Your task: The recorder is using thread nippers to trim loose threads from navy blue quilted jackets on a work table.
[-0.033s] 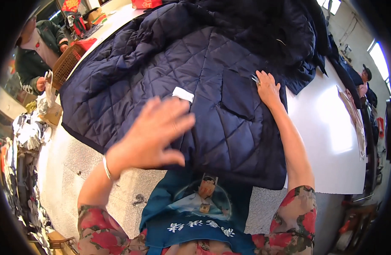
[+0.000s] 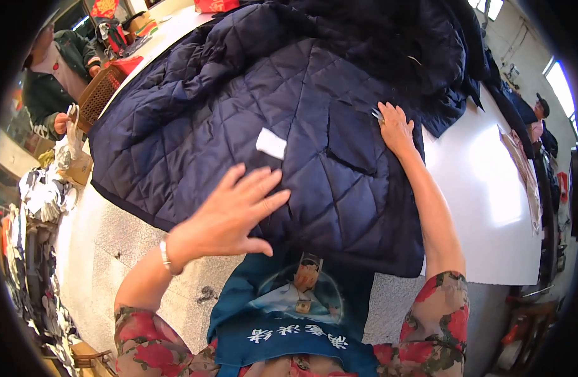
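Left hand has dropped back toward the wearer since the earlier frame, and the white label shows more fully; right hand stays put. Left grip is wide, fingers spread, nothing in it, over the lower part of the navy quilted coat; contact unclear. Right hand rests on the coat near its side edge, just beside the dark patch pocket. Small silver tool pokes out by its fingertips, kind unclear; cannot tell if that grip is closed on it. Coat lies spread across the white table, label left of the pocket, lower edge near the wearer's blue apron. Metal-looking bracelet on left wrist. Farther out: co-worker in dark green jacket at left beside a brown woven basket, white cloth bundle below, capped person far right.
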`<control>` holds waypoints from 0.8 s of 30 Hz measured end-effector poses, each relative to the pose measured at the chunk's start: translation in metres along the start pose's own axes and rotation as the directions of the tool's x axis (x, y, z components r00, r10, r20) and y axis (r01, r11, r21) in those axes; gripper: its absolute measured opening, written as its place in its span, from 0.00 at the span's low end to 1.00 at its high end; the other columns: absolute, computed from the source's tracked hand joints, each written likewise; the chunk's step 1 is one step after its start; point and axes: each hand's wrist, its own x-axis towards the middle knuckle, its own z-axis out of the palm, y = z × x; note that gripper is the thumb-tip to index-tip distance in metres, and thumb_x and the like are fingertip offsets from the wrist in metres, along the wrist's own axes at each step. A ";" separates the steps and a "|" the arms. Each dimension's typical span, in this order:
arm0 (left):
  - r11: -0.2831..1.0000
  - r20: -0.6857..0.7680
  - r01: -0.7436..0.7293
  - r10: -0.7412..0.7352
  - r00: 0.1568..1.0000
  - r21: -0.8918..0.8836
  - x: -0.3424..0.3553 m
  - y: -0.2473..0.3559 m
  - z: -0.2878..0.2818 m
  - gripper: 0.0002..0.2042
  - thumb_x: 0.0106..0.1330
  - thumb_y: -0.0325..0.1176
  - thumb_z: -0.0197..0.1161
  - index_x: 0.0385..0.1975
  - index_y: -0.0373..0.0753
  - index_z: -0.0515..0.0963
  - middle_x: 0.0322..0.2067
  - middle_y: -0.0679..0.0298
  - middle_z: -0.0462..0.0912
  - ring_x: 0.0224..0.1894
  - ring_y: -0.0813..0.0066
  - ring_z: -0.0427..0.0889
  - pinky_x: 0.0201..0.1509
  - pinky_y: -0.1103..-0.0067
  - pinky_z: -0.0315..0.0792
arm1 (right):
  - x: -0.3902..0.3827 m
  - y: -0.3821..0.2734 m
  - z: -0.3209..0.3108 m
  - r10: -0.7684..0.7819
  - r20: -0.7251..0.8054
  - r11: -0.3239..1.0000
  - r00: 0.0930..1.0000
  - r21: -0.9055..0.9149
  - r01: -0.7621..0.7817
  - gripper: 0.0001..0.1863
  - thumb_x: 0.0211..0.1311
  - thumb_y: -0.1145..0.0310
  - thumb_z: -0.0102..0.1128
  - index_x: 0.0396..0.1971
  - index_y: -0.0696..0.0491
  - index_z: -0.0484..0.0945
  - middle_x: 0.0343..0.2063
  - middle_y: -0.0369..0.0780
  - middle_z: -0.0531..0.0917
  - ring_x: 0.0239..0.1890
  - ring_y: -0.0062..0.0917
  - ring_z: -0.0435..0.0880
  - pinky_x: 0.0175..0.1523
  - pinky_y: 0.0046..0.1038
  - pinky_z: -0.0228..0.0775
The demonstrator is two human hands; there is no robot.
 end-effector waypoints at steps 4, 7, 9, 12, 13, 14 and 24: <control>0.998 -0.010 0.009 -0.009 1.000 0.061 -0.002 0.002 0.034 0.51 0.31 0.45 0.79 0.63 0.40 0.63 0.67 0.53 0.56 0.70 0.57 0.53 0.72 0.58 0.42 | 0.005 0.011 0.002 -0.028 0.017 0.999 0.999 0.041 0.028 0.23 0.67 0.62 0.48 0.61 0.44 0.66 0.63 0.40 0.66 0.67 0.43 0.59 0.61 0.69 0.46; 0.998 -0.017 0.008 -0.007 1.000 0.066 -0.001 0.003 0.035 0.52 0.31 0.44 0.79 0.64 0.41 0.62 0.67 0.53 0.56 0.70 0.57 0.53 0.72 0.59 0.42 | -0.008 0.027 -0.004 -0.047 -0.141 0.994 0.989 0.091 0.060 0.22 0.66 0.60 0.50 0.60 0.44 0.67 0.61 0.40 0.69 0.66 0.41 0.61 0.62 0.66 0.47; 0.997 -0.017 0.027 -0.026 1.000 0.074 -0.003 0.006 0.038 0.53 0.31 0.44 0.79 0.65 0.41 0.61 0.68 0.52 0.54 0.70 0.57 0.52 0.73 0.59 0.40 | -0.020 0.026 -0.024 -0.043 -0.360 0.985 0.932 0.141 0.100 0.19 0.66 0.62 0.52 0.56 0.46 0.71 0.53 0.42 0.76 0.59 0.36 0.72 0.60 0.49 0.60; 0.994 -0.035 0.061 -0.058 0.998 0.090 -0.007 0.019 0.034 0.53 0.32 0.43 0.79 0.65 0.41 0.60 0.68 0.50 0.52 0.71 0.54 0.50 0.73 0.58 0.39 | -0.064 0.022 -0.083 0.206 -0.172 0.908 0.963 0.400 -0.123 0.16 0.67 0.61 0.49 0.51 0.49 0.74 0.38 0.43 0.82 0.45 0.36 0.81 0.51 0.38 0.68; 0.992 -0.060 0.091 -0.086 0.995 0.092 -0.012 0.025 0.033 0.52 0.33 0.42 0.79 0.65 0.40 0.60 0.68 0.50 0.52 0.71 0.53 0.49 0.73 0.58 0.39 | -0.081 0.006 -0.109 0.320 0.010 0.837 0.947 0.466 -0.288 0.15 0.67 0.58 0.48 0.44 0.51 0.77 0.26 0.46 0.82 0.35 0.42 0.82 0.44 0.37 0.70; 0.992 -0.054 0.094 -0.090 0.995 0.079 -0.013 0.034 0.030 0.51 0.36 0.41 0.79 0.66 0.43 0.59 0.69 0.51 0.51 0.71 0.52 0.49 0.73 0.57 0.39 | -0.100 0.005 -0.119 0.338 0.080 0.821 0.938 0.463 -0.335 0.16 0.66 0.57 0.48 0.43 0.52 0.77 0.26 0.46 0.82 0.35 0.43 0.82 0.43 0.38 0.70; 0.958 -0.119 -0.154 0.186 0.975 0.241 0.013 0.060 0.061 0.25 0.56 0.23 0.56 0.58 0.41 0.69 0.63 0.55 0.62 0.63 0.57 0.63 0.69 0.61 0.54 | -0.215 0.010 -0.116 0.287 -0.038 0.920 0.957 0.290 -0.264 0.13 0.56 0.66 0.62 0.39 0.56 0.78 0.37 0.43 0.81 0.41 0.41 0.80 0.46 0.37 0.70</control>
